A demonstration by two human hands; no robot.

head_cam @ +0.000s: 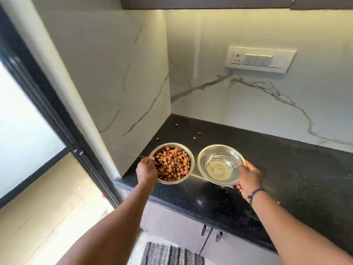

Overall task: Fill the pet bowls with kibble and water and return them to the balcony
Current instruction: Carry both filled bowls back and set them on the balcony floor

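Observation:
Two steel pet bowls sit side by side over the near left end of the black counter [286,169]. The left bowl [186,152] is full of brown kibble [172,166]. My left hand [146,172] grips its near left rim, thumb over the edge. The right bowl [206,155] holds clear water [219,167] and is tilted slightly. My right hand [248,177] grips its near right rim. Whether the bowls rest on the counter or are just lifted off it, I cannot tell.
A few loose kibble pieces [196,135] lie on the counter behind the bowls. Marble walls close the corner, with a switch panel [259,59] on the back wall. A dark-framed sliding door [47,104] stands at the left. A grey mat [172,254] lies on the floor below.

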